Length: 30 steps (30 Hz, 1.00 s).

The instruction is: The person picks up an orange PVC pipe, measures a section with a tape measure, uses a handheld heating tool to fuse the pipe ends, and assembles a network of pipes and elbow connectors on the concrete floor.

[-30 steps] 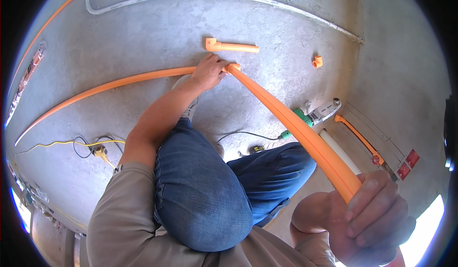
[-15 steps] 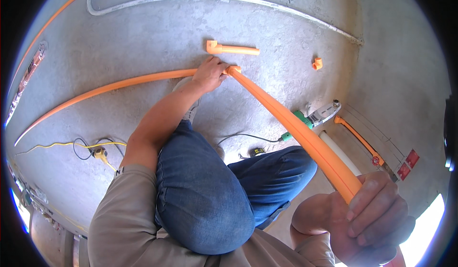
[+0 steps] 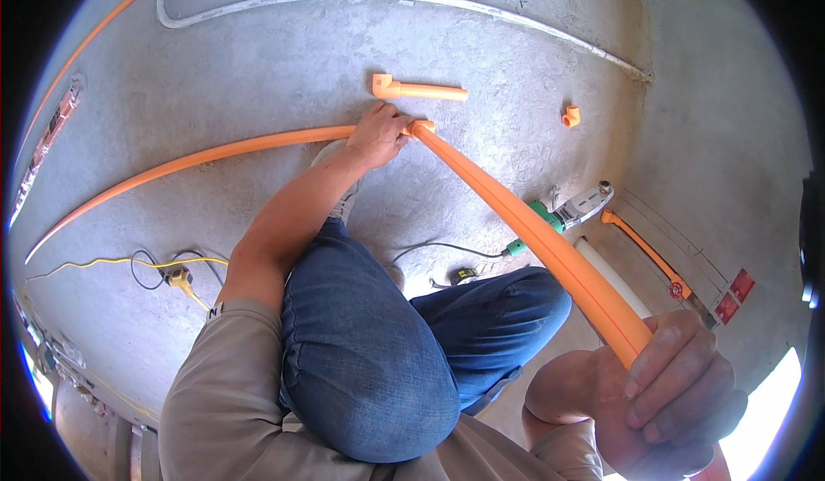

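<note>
Okay, far left of the frame: a thin orange line (image 3: 82, 51) runs up the upper left edge, and a yellow cable (image 3: 129, 262) with a yellow plug lies on the concrete floor (image 3: 258, 60) at left centre. Next, the long orange pipe on the floor (image 3: 189, 165) curves from lower left up to frame centre, where your left hand (image 3: 378, 134) is closed down over its end, right at the orange elbow fitting (image 3: 421, 127). Fingers are wrapped around the joint, so how tightly you can't tell. Above the hand lies a short orange pipe piece with an elbow (image 3: 417, 91), apart from everything. From the fitting a second orange pipe (image 3: 533, 232) runs diagonally to the lower right, off the floor, its near end clamped in your right hand (image 3: 666, 391), fingers curled fully round it. Your bent knee in jeans (image 3: 369, 361) fills the lower centre. Right of the raised pipe: a green-handled tool (image 3: 563, 213), a small loose orange fitting (image 3: 571, 117), a white pipe (image 3: 610, 276) and an orange line with a red valve (image 3: 653, 262).

Handling guess: the plastic pipe looks light, smooth, stiff but springy over length, so it'll lever at the joint. Hold close to the fitting and well along the free end, as you do.
</note>
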### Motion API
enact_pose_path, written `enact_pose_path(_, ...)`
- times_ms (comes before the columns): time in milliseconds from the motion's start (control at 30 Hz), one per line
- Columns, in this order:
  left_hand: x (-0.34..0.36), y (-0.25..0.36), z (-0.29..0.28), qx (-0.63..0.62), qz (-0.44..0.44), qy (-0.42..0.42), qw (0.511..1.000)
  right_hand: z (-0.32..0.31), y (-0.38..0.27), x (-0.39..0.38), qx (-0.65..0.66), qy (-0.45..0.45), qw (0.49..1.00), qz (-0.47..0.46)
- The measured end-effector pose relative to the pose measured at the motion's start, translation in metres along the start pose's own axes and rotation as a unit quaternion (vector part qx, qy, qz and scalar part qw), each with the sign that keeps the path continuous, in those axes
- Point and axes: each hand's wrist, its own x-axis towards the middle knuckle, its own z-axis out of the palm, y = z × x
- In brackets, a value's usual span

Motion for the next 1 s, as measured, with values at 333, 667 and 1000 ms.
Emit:
enact_pose_path(333,-0.002,-0.001,0.003,0.000,0.016,0.023,1.000,-0.006,-0.005,-0.001,-0.001,-0.037,0.999,0.027)
enact_pose_path(667,-0.010,-0.008,0.005,0.066,0.018,0.068,0.995,-0.007,0.055,0.030,0.066,-0.049,0.996,0.045)
enact_pose_path(1000,0.002,0.004,-0.002,0.124,0.045,-0.008,0.991,-0.027,0.088,0.131,0.112,-0.257,0.953,0.114)
